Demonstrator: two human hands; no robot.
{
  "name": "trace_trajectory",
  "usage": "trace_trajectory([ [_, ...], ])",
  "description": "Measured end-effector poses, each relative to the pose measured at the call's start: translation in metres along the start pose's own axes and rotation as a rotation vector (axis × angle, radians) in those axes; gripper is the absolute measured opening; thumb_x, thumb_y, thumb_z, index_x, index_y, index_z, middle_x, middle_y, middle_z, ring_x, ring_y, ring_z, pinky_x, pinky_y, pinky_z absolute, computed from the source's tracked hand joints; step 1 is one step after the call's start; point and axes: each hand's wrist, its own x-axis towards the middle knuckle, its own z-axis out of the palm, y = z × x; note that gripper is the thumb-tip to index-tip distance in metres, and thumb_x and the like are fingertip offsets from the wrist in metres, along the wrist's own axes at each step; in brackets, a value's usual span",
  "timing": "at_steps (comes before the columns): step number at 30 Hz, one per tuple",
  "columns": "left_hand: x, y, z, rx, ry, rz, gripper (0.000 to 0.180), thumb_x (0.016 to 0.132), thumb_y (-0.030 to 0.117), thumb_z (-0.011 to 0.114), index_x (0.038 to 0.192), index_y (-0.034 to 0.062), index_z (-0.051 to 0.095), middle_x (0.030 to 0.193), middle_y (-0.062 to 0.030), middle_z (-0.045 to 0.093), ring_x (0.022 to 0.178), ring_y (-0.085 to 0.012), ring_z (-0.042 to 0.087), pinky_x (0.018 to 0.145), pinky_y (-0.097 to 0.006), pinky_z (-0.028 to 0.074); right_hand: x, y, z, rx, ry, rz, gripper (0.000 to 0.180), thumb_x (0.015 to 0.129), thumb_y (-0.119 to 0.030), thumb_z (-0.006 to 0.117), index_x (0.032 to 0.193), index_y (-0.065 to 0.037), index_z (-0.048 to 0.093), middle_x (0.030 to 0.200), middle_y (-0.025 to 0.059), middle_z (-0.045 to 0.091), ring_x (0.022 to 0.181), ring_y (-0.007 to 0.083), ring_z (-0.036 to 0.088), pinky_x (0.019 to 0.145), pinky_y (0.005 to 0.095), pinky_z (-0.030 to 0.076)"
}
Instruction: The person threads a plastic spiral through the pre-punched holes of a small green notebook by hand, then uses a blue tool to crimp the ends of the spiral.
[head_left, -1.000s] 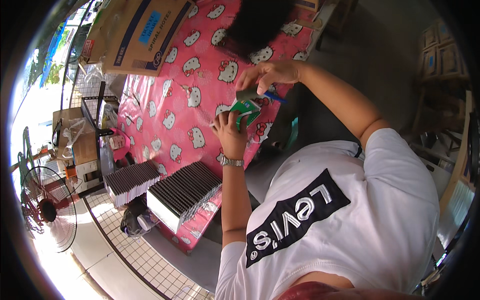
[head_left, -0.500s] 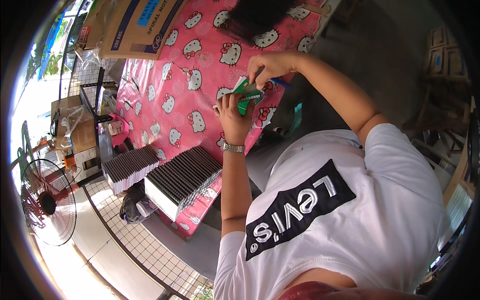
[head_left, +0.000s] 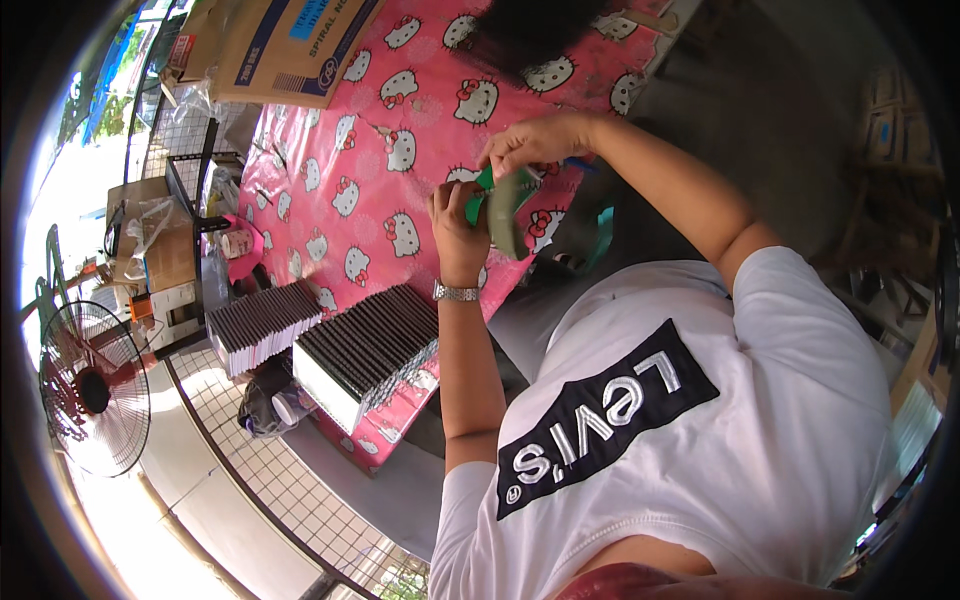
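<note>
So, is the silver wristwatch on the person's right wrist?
No, the silver wristwatch is strapped just behind the left hand, which holds the green-covered notebook, and the right forearm is bare.

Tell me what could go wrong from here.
The grey-green flap bows outward beside the green notebook in the left hand, so it might crease. The notebook is near the edge of the pink-covered table; a slip could drop it. The stack of black-bound notebooks sits beside the left forearm, where a bump might topple it.
</note>
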Motion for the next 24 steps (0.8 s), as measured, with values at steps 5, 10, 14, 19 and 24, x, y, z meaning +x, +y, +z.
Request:
trace_trajectory([
  [5, -0.006, 0.000, 0.007, 0.053, 0.157, -0.120, 0.021, 0.084, 0.015, 0.070, 0.102, 0.0063, 0.065, 0.098, -0.0125, 0.064, 0.093, -0.0337, 0.056, 0.084, -0.043, 0.044, -0.018, 0.002, 0.018, -0.536, 0.790, -0.389, 0.025, 0.096, -0.023, 0.061, 0.114, -0.007, 0.067, 0.129, 0.0101, 0.059, 0.116, 0.0199, 0.058, 0.098, 0.0334, 0.045],
  [10, -0.019, 0.008, 0.009, 0.043, 0.156, -0.167, 0.020, 0.083, 0.014, 0.071, 0.100, 0.0062, 0.065, 0.097, -0.0125, 0.064, 0.092, -0.0339, 0.057, 0.083, -0.044, 0.045, -0.080, 0.053, 0.000, -0.032, 1.309, -0.273, 0.015, 0.094, -0.018, 0.062, 0.102, -0.008, 0.068, 0.085, 0.0017, 0.068, 0.080, 0.0102, 0.064, 0.074, 0.0261, 0.050],
  [14, -0.017, 0.003, 0.006, 0.055, 0.201, -0.187, 0.020, 0.082, 0.013, 0.072, 0.100, 0.0065, 0.066, 0.096, -0.0122, 0.064, 0.092, -0.0338, 0.056, 0.083, -0.044, 0.045, -0.109, 0.038, 0.055, -0.270, 1.112, -0.179, 0.008, 0.091, -0.013, 0.061, 0.093, -0.007, 0.064, 0.085, 0.0057, 0.068, 0.082, 0.0131, 0.065, 0.072, 0.0272, 0.050],
  [19, -0.014, 0.009, 0.011, 0.105, 0.178, -0.160, 0.019, 0.082, 0.011, 0.070, 0.099, 0.0055, 0.066, 0.096, -0.0116, 0.064, 0.093, -0.0337, 0.056, 0.085, -0.044, 0.045, -0.097, 0.056, 0.134, -1.191, 0.374, -0.164, 0.044, 0.071, -0.034, 0.077, 0.106, -0.011, 0.065, 0.119, 0.0085, 0.058, 0.106, 0.0282, 0.056, 0.088, 0.0441, 0.048],
  [24, -0.018, 0.002, 0.002, 0.067, 0.121, -0.099, 0.021, 0.078, 0.007, 0.068, 0.099, 0.0055, 0.066, 0.097, -0.0114, 0.064, 0.096, -0.0340, 0.055, 0.086, -0.044, 0.045, -0.079, 0.038, 0.133, -1.397, 0.066, 0.188, 0.046, 0.068, -0.037, 0.077, 0.105, -0.011, 0.069, 0.111, 0.0119, 0.057, 0.103, 0.0271, 0.058, 0.086, 0.0447, 0.049],
])
